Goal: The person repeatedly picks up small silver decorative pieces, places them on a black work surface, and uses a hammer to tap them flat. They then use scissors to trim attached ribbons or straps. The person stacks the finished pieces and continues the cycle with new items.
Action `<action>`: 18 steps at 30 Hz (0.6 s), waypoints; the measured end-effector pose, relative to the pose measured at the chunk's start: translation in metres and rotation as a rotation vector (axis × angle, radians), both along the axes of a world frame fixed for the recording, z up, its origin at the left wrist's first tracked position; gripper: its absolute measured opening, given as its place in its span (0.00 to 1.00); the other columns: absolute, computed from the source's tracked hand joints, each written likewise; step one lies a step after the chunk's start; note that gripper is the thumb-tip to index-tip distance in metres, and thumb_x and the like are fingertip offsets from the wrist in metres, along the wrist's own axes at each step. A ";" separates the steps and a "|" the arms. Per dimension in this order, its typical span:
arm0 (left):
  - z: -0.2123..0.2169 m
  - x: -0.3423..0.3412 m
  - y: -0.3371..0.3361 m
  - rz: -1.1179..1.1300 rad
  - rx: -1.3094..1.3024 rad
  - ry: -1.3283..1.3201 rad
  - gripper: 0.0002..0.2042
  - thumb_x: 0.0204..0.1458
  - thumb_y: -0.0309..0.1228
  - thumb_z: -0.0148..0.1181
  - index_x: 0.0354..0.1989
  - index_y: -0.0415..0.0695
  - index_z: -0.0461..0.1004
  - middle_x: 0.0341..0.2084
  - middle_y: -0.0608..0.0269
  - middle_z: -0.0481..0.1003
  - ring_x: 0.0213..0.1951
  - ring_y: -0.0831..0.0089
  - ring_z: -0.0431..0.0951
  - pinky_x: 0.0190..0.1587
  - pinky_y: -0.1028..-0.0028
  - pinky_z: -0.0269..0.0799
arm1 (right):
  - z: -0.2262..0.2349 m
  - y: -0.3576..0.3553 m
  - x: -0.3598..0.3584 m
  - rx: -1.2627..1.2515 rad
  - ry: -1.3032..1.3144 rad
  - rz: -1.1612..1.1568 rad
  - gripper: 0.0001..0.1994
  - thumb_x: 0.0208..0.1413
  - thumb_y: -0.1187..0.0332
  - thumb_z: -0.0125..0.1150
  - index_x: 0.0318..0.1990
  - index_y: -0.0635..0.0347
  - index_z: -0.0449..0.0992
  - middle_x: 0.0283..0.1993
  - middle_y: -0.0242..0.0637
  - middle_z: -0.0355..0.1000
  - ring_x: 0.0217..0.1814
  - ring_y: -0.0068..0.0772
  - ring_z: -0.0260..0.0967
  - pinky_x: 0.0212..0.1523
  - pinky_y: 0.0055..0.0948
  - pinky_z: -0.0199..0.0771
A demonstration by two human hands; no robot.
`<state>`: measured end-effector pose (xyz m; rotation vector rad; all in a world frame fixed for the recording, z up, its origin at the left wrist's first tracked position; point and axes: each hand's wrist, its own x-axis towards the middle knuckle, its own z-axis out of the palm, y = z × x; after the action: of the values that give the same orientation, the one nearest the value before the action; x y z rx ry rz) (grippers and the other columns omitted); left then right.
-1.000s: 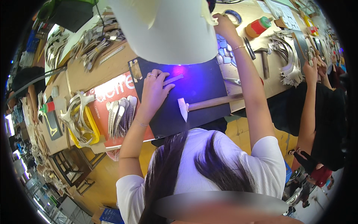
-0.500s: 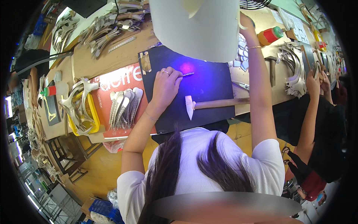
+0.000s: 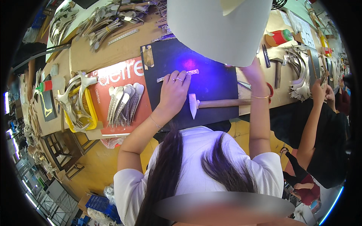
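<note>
My left hand (image 3: 174,90) lies over a narrow braided-pattern strip (image 3: 194,72) on a black mat (image 3: 215,84). Its fingers press on the strip, whose two ends stick out on either side. My right hand (image 3: 253,73) is at the mat's right edge, its fingers mostly hidden by a large white curved cover (image 3: 215,30). Scissors with red handles (image 3: 270,90) lie under the right wrist. A hammer with a wooden handle (image 3: 222,103) rests across the near part of the mat. Blue-violet light with a red spot falls beyond the strip.
Left of the mat, a bundle of pale straps (image 3: 126,101) lies on a red sheet (image 3: 107,130). A yellow tray (image 3: 94,113) holds pale strap pieces. On the right are another hammer (image 3: 278,73), a red bottle with a green cap (image 3: 278,38) and a strap bundle (image 3: 299,75). A co-worker's hand (image 3: 318,90) shows farther right.
My right hand has come back toward me from the far side, down to the mat's right edge. My left hand has shifted slightly nearer and flattened over the strip, which shows more now.
</note>
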<state>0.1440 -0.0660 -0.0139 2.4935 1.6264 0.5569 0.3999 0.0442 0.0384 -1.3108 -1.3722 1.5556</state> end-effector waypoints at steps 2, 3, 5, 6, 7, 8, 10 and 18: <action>0.002 0.006 -0.005 0.030 -0.015 0.027 0.22 0.49 0.24 0.56 0.56 0.38 0.72 0.51 0.54 0.72 0.54 0.56 0.70 0.56 0.58 0.65 | -0.016 -0.005 -0.019 -0.127 -0.043 0.085 0.13 0.57 0.73 0.65 0.47 0.67 0.75 0.42 0.41 0.76 0.38 0.27 0.78 0.38 0.23 0.79; 0.002 0.009 -0.007 0.049 -0.016 0.050 0.24 0.49 0.24 0.55 0.58 0.38 0.70 0.52 0.53 0.71 0.54 0.56 0.69 0.57 0.57 0.64 | -0.024 -0.005 -0.027 -0.174 -0.035 0.152 0.13 0.56 0.73 0.65 0.47 0.68 0.75 0.42 0.41 0.77 0.38 0.26 0.78 0.38 0.23 0.79; 0.003 0.014 -0.012 0.075 -0.054 0.091 0.28 0.51 0.26 0.53 0.64 0.38 0.64 0.56 0.50 0.68 0.57 0.54 0.66 0.61 0.54 0.60 | -0.037 -0.006 -0.036 -0.119 -0.140 0.173 0.14 0.55 0.72 0.66 0.47 0.68 0.77 0.42 0.41 0.78 0.38 0.26 0.77 0.38 0.25 0.78; 0.003 0.016 -0.013 0.085 -0.066 0.092 0.28 0.51 0.27 0.53 0.64 0.38 0.64 0.57 0.50 0.67 0.58 0.53 0.66 0.61 0.54 0.60 | -0.043 -0.006 -0.039 -0.085 -0.188 0.189 0.14 0.54 0.72 0.67 0.47 0.68 0.77 0.42 0.42 0.79 0.38 0.26 0.77 0.39 0.25 0.78; 0.003 0.018 -0.014 0.095 -0.078 0.092 0.28 0.51 0.27 0.53 0.64 0.37 0.63 0.57 0.50 0.67 0.58 0.53 0.65 0.61 0.54 0.60 | -0.047 -0.005 -0.041 0.069 -0.283 0.209 0.14 0.54 0.70 0.68 0.46 0.67 0.78 0.40 0.39 0.79 0.38 0.26 0.76 0.40 0.26 0.77; 0.004 0.019 -0.015 0.104 -0.093 0.085 0.29 0.51 0.27 0.53 0.64 0.37 0.63 0.57 0.49 0.67 0.59 0.53 0.65 0.61 0.53 0.59 | -0.051 -0.004 -0.044 0.106 -0.252 0.227 0.13 0.55 0.68 0.68 0.44 0.67 0.78 0.38 0.36 0.78 0.38 0.26 0.74 0.41 0.27 0.76; 0.005 0.021 -0.017 0.108 -0.111 0.067 0.29 0.51 0.27 0.53 0.65 0.37 0.62 0.58 0.48 0.66 0.60 0.51 0.63 0.63 0.52 0.57 | -0.054 -0.004 -0.048 0.130 -0.205 0.284 0.09 0.58 0.64 0.67 0.39 0.61 0.80 0.33 0.28 0.76 0.34 0.19 0.71 0.39 0.20 0.73; 0.001 0.025 -0.024 0.112 -0.129 0.032 0.36 0.45 0.34 0.62 0.66 0.36 0.60 0.61 0.45 0.61 0.63 0.46 0.59 0.68 0.48 0.51 | -0.060 -0.002 -0.049 0.219 -0.431 0.417 0.09 0.58 0.67 0.65 0.40 0.64 0.78 0.35 0.31 0.76 0.38 0.21 0.72 0.46 0.22 0.72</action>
<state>0.1685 -0.0898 -0.0127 2.3436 1.7618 0.4117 0.3509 0.0422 -0.0218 -1.3283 -2.1341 1.3654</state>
